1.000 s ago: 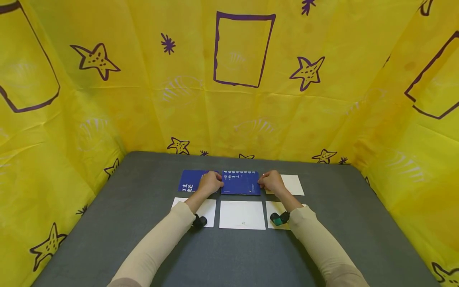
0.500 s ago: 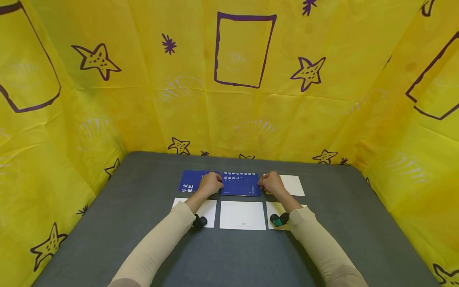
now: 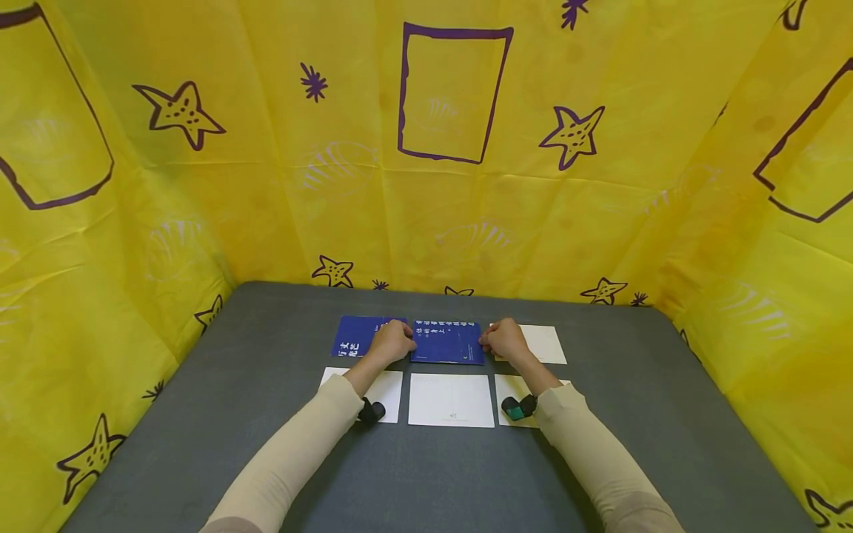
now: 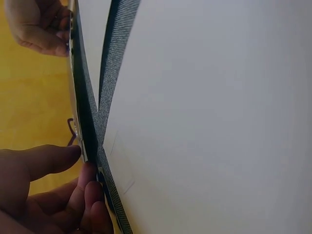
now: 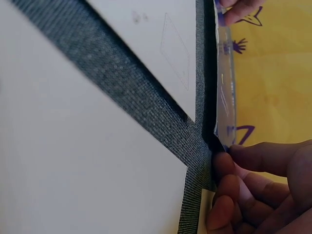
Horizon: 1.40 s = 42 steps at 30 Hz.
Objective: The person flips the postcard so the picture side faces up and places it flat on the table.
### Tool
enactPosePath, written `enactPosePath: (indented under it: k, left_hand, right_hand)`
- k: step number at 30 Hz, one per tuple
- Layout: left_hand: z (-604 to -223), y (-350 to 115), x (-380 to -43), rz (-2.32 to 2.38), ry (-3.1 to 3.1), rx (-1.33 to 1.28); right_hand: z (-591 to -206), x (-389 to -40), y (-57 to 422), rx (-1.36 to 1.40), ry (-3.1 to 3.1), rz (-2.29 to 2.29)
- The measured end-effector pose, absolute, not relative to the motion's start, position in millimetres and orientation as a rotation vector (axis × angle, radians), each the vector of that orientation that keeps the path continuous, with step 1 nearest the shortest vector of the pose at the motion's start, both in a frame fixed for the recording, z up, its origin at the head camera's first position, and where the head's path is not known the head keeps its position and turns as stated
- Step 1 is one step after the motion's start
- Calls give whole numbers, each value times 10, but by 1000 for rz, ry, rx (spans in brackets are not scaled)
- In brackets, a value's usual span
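Note:
A blue postcard with white lettering (image 3: 446, 344) is at the middle of the back row in the head view. My left hand (image 3: 392, 340) pinches its left edge between thumb and fingers. At the opposite edge, my right hand (image 3: 504, 337) pinches it the same way. Both wrist views show the card nearly edge-on, its near edge raised a little above the dark cloth. Another blue card (image 3: 353, 337) lies to the left, partly covered by my left hand. To the right lies a cream-white card (image 3: 545, 343), partly behind my right hand.
Closer to me is a row of white cards: one at left (image 3: 388, 392), one in the middle (image 3: 450, 400) and one at right (image 3: 508, 385). My forearms cover parts of the outer two. Yellow patterned cloth (image 3: 453, 200) walls in the dark grey table (image 3: 426, 481).

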<state>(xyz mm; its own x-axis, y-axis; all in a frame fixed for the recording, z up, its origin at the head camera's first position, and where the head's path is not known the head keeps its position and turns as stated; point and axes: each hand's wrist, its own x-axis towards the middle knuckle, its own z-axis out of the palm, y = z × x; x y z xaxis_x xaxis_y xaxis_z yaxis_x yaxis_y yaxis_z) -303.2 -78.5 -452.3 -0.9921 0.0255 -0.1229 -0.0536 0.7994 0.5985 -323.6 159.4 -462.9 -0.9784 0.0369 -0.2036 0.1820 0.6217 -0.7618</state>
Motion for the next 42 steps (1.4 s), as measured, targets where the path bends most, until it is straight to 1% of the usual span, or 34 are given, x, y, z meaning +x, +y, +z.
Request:
enactPosePath:
  k: [11, 20, 30, 42]
  left_hand:
    - [-4505, -809, -3023, 961, 2838, -14]
    - [-4446, -803, -3035, 1004, 2844, -27]
    - [-4434, -490, -2985, 1185, 2788, 68]
    - [-4424, -69, -2925, 1280, 2735, 209]
  right_hand:
    - [-4581, -3220, 1623, 172, 2637, -1298]
    - [-4451, -3148, 1813, 123, 2661, -1268]
    - [-4457, -3007, 2068, 125, 2614, -1320]
    - [-4430, -2959, 2332, 147, 2647, -1324]
